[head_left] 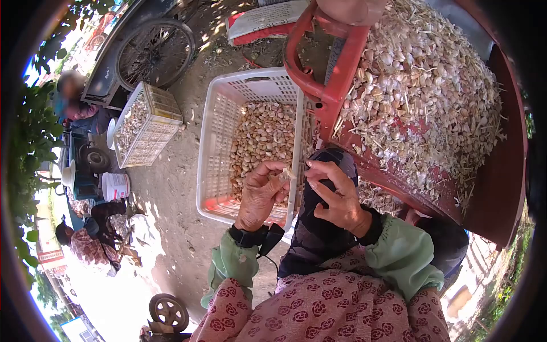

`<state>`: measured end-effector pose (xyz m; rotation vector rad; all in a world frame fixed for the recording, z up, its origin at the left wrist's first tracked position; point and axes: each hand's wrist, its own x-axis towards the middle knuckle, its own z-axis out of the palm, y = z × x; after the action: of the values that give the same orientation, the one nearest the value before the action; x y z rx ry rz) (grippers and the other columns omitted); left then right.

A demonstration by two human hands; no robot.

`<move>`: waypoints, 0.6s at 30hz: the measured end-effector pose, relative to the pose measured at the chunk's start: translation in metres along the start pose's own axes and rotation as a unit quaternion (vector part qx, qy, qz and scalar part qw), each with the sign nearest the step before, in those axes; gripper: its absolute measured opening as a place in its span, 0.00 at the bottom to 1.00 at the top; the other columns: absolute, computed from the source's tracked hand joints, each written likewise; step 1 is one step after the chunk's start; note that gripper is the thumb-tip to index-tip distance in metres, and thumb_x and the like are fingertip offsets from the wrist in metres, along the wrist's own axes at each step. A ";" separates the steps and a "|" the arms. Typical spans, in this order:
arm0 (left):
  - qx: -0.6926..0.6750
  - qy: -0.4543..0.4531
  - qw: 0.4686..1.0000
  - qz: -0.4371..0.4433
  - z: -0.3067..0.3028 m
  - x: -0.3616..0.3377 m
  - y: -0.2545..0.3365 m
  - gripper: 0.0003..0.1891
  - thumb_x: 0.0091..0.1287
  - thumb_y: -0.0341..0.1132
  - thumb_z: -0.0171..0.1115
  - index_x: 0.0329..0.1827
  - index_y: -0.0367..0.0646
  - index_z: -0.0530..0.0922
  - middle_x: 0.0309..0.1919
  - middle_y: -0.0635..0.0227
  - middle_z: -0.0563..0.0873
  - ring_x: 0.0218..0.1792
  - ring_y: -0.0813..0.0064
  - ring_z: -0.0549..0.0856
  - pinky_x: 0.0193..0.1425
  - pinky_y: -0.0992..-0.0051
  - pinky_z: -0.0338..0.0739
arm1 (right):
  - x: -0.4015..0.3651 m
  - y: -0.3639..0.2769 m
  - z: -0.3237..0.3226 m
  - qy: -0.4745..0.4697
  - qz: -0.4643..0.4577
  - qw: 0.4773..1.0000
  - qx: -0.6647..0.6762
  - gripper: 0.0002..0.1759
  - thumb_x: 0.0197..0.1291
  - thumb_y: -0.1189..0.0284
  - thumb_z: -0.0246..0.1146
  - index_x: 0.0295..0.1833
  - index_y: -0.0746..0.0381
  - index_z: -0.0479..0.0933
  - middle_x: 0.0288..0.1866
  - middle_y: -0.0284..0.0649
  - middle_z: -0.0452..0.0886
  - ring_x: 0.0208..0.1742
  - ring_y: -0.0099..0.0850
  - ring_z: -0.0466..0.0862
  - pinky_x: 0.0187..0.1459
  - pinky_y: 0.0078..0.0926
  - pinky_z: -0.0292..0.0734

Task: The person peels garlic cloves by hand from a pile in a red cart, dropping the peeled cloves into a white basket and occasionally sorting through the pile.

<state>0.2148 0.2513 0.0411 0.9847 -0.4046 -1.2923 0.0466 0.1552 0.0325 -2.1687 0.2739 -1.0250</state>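
My left hand [260, 191] pinches a small pale garlic clove [286, 173] between thumb and fingertips, over the edge of a white plastic crate. Just to the right, my right hand [340, 196] has its fingers apart and seems to hold nothing; its fingertips are close to the clove. Below and beyond my left hand, many garlic cloves [266, 134] lie in the white crate [206, 142]. At the right, a big heap of garlic cloves and dry stalk bits [424, 85] fills a red metal wheelbarrow tray [501, 188].
A red metal frame [336, 108] stands close beside the crate. Farther left are another crate of garlic [154, 134], a white bucket [115, 186], a cart wheel [155, 50] and two seated people. A printed sack [268, 23] lies at the top.
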 end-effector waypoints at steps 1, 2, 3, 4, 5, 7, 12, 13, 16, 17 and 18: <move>0.069 0.002 0.998 0.012 0.015 -0.006 0.004 0.11 0.64 0.30 0.62 0.48 0.42 0.76 0.28 0.72 0.80 0.23 0.88 0.73 0.23 0.88 0.65 | 0.000 -0.005 -0.001 0.027 0.025 0.993 0.115 0.30 0.28 0.86 0.66 0.46 0.62 0.71 0.57 0.47 0.72 0.46 0.39 0.79 0.41 0.33 0.77; 0.100 -0.004 0.994 0.033 0.028 -0.011 0.007 0.11 0.63 0.28 0.63 0.48 0.40 0.76 0.28 0.73 0.79 0.24 0.90 0.74 0.22 0.90 0.65 | 0.000 -0.011 -0.008 0.002 0.008 0.994 0.113 0.34 0.27 0.88 0.66 0.50 0.64 0.70 0.61 0.50 0.67 0.47 0.39 0.78 0.41 0.27 0.80; 0.101 -0.015 0.994 0.033 0.040 -0.016 0.010 0.11 0.63 0.28 0.63 0.48 0.40 0.76 0.28 0.73 0.79 0.24 0.90 0.74 0.22 0.90 0.65 | -0.002 -0.018 -0.015 0.008 0.007 0.994 0.104 0.34 0.27 0.88 0.66 0.50 0.64 0.70 0.61 0.50 0.67 0.47 0.39 0.78 0.41 0.27 0.80; 0.148 -0.020 0.987 0.051 0.052 -0.021 0.013 0.10 0.63 0.27 0.63 0.47 0.40 0.76 0.28 0.73 0.80 0.24 0.90 0.74 0.23 0.90 0.65 | -0.003 -0.024 -0.022 0.007 0.007 0.993 0.121 0.34 0.28 0.88 0.66 0.50 0.63 0.70 0.60 0.50 0.67 0.48 0.39 0.78 0.42 0.28 0.80; 0.195 -0.025 0.978 0.069 0.064 -0.026 0.016 0.10 0.63 0.26 0.63 0.47 0.40 0.76 0.29 0.73 0.80 0.25 0.90 0.74 0.23 0.90 0.65 | -0.004 -0.031 -0.030 0.005 0.008 0.990 0.139 0.34 0.29 0.87 0.66 0.51 0.63 0.70 0.60 0.50 0.68 0.48 0.38 0.78 0.42 0.29 0.80; 0.193 -0.058 0.976 0.081 0.086 -0.033 0.021 0.10 0.62 0.24 0.62 0.46 0.39 0.78 0.31 0.72 0.82 0.26 0.90 0.75 0.24 0.89 0.67 | -0.007 -0.042 -0.046 0.021 0.005 0.989 0.147 0.36 0.29 0.87 0.67 0.53 0.62 0.70 0.59 0.51 0.67 0.49 0.37 0.78 0.42 0.28 0.80; 0.308 -0.119 0.931 0.158 0.133 -0.038 -0.001 0.13 0.62 0.23 0.62 0.50 0.37 0.79 0.37 0.68 0.85 0.32 0.88 0.79 0.32 0.87 0.72 | -0.044 -0.058 -0.082 0.086 0.058 0.989 0.105 0.37 0.30 0.90 0.65 0.54 0.61 0.72 0.57 0.45 0.68 0.48 0.33 0.76 0.40 0.23 0.77; 0.335 -0.123 0.922 0.149 0.141 -0.038 -0.008 0.14 0.63 0.23 0.62 0.51 0.36 0.78 0.38 0.67 0.85 0.33 0.87 0.79 0.33 0.87 0.73 | -0.055 -0.064 -0.091 0.086 0.116 0.982 0.121 0.37 0.31 0.91 0.65 0.55 0.60 0.72 0.57 0.43 0.69 0.47 0.33 0.76 0.41 0.22 0.76; 0.362 -0.214 0.889 0.182 0.174 -0.036 -0.041 0.14 0.65 0.27 0.60 0.54 0.37 0.78 0.33 0.70 0.83 0.29 0.88 0.76 0.30 0.86 0.70 | -0.087 -0.088 -0.125 0.162 0.264 0.914 0.261 0.36 0.38 0.94 0.61 0.58 0.60 0.71 0.53 0.38 0.70 0.45 0.27 0.75 0.40 0.20 0.75; 0.401 -0.232 0.860 0.216 0.186 -0.035 -0.049 0.15 0.67 0.31 0.59 0.55 0.38 0.77 0.28 0.73 0.81 0.26 0.89 0.74 0.25 0.87 0.66 | -0.098 -0.096 -0.134 0.179 0.356 0.849 0.348 0.35 0.41 0.95 0.60 0.59 0.61 0.71 0.52 0.36 0.70 0.44 0.24 0.75 0.40 0.19 0.75; 0.383 -0.283 0.854 0.210 0.195 -0.033 -0.058 0.16 0.68 0.32 0.58 0.57 0.39 0.76 0.28 0.73 0.80 0.24 0.89 0.73 0.24 0.87 0.65 | -0.115 -0.096 -0.139 0.193 0.227 0.935 0.191 0.30 0.47 0.93 0.59 0.58 0.62 0.71 0.49 0.34 0.71 0.41 0.22 0.75 0.39 0.19 0.74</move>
<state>0.0254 0.2096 0.1118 1.0494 -1.6002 -0.9874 -0.1423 0.2066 0.0904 -1.4519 0.6653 -1.1133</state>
